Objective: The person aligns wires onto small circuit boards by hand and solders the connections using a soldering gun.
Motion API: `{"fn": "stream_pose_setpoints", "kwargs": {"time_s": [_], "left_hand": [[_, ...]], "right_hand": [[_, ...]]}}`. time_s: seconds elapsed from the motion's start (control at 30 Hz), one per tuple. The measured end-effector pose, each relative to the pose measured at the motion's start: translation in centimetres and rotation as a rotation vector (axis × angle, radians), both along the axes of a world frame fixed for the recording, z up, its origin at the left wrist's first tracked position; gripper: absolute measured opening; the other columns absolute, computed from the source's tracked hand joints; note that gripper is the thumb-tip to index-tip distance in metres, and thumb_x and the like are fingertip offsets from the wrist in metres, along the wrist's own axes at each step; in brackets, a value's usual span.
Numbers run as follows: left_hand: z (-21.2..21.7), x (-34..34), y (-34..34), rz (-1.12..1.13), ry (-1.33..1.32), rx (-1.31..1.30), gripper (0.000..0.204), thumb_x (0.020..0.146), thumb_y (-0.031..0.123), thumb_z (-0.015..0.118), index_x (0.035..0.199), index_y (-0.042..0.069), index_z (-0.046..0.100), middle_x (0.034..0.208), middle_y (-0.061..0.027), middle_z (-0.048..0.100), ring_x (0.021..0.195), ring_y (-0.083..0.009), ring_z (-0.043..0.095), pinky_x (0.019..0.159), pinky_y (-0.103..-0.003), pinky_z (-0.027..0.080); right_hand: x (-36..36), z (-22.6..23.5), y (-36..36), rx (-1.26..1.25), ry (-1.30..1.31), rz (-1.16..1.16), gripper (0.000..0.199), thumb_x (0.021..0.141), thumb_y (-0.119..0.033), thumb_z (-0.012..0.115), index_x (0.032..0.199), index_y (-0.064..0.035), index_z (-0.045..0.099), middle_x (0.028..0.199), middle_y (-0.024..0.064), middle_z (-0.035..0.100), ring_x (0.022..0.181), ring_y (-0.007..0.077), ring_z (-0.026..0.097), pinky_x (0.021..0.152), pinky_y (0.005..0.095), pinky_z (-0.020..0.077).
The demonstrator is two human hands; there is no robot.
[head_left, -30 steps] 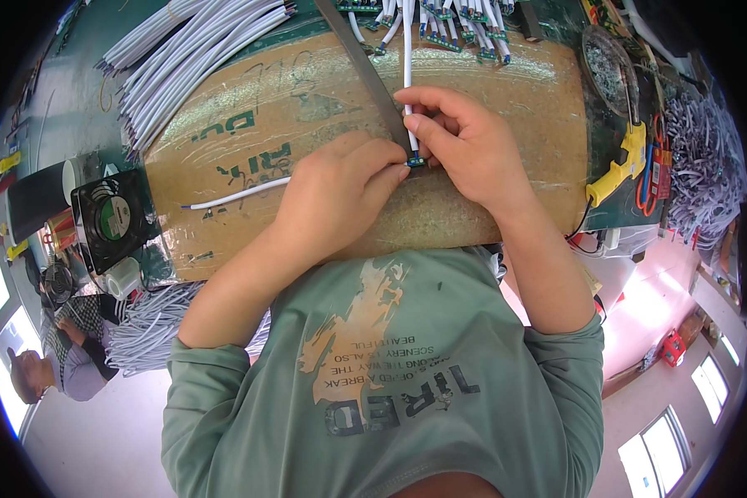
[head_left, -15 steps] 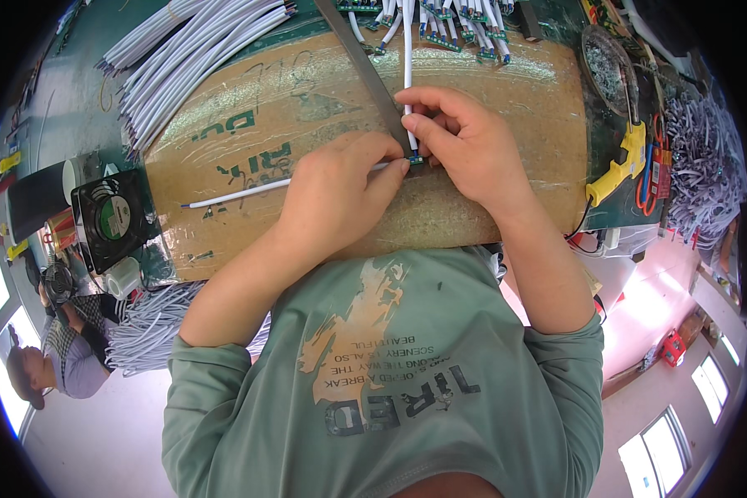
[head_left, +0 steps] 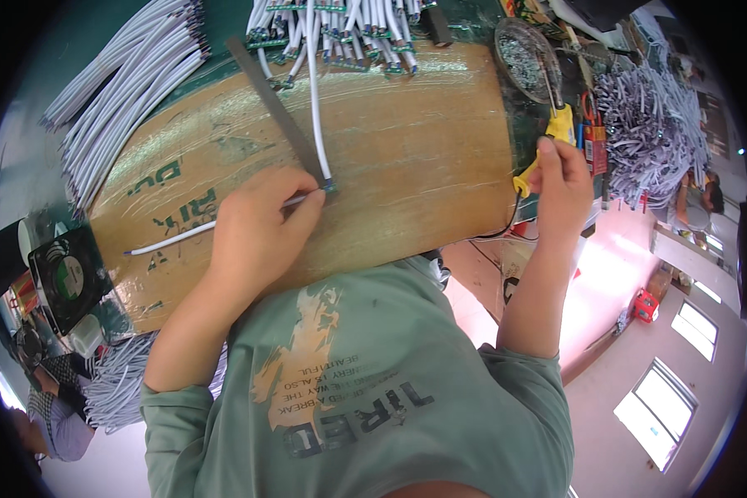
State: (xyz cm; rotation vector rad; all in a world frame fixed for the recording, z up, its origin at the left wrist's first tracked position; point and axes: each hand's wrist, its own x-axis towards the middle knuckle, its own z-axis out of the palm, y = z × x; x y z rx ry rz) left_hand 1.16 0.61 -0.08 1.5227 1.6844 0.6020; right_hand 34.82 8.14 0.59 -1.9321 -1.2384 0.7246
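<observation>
My left hand is closed on a thin white cable lying sideways over the brown cardboard mat. Its fingertips meet a small green circuit board, at the end of a second white cable that runs away from me. A flat dark metal bar lies slantwise beside that cable. Over at the right edge of the mat, my right hand grasps the yellow handle of a soldering iron. The iron's metal end points away, over a round dish of pale bits.
Bundled white cables lie at the far left; more cables with green boards are at the far middle. A black fan stands left. Red-handled pliers and a cable heap are right. Another person is at lower left.
My right hand has left the cable and board and moved right to the soldering iron's handle. My left hand stays at the board with its cable. The whole view has shifted.
</observation>
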Motion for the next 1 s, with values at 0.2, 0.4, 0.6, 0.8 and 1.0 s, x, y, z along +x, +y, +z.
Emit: {"fn": "stream_pose_setpoints", "kwargs": {"time_s": [0.2,0.4,0.6,0.8,1.0], "left_hand": [[-0.1,0.0,0.2,-0.030,0.018,0.018,0.014,0.086,0.011,0.072,0.096,0.001,0.070,0.095,-0.0138,0.071,0.089,-0.0279,0.071,0.078,-0.035,0.056],[-0.3,-0.1,-0.1,0.001,-0.012,0.039,0.015,0.087,0.012,0.071,0.096,0.001,0.071,0.095,-0.0141,0.071,0.087,-0.0283,0.071,0.076,-0.035,0.055],[-0.5,-0.1,0.1,-0.042,0.011,0.077,0.016,0.087,0.015,0.071,0.096,0.002,0.070,0.091,-0.0137,0.070,0.081,-0.0284,0.068,0.072,-0.035,0.054],[-0.8,-0.2,0.1,-0.048,0.015,0.106,0.015,0.087,0.016,0.070,0.094,0.003,0.070,0.090,-0.0125,0.069,0.080,-0.0283,0.068,0.068,-0.035,0.054],[-0.8,-0.3,0.0,-0.042,0.017,0.128,0.015,0.087,0.016,0.070,0.094,0.003,0.070,0.091,-0.0122,0.069,0.079,-0.0288,0.067,0.067,-0.035,0.054]], "right_hand": [[5.2,-0.5,-0.4,-0.363,-0.391,-0.130,0.067,0.084,-0.060,0.072,0.112,0.0005,0.068,0.087,0.0081,0.069,0.066,0.0157,0.067,0.063,0.0291,0.0513],[3.6,-1.2,0.8,-0.395,-0.361,-0.121,0.066,0.082,-0.054,0.076,0.112,0.0045,0.067,0.094,0.0118,0.071,0.068,0.0180,0.068,0.067,0.0312,0.0530],[7.9,-4.9,-1.3,0.130,0.150,-0.190,0.060,0.085,-0.021,0.077,0.133,0.0032,0.051,0.105,0.0127,0.067,0.091,0.0177,0.065,0.078,0.0291,0.0500],[2.4,-3.0,-4.7,0.392,0.919,0.328,0.060,0.089,-0.024,0.070,0.139,-0.0043,0.043,0.087,0.0042,0.051,0.077,0.0144,0.053,0.067,0.0282,0.0431],[-1.9,-4.0,-8.7,-0.025,1.183,0.505,0.075,0.086,-0.040,0.077,0.142,-0.0068,0.040,0.073,0.0008,0.046,0.060,0.0132,0.047,0.057,0.0296,0.0393]]}}
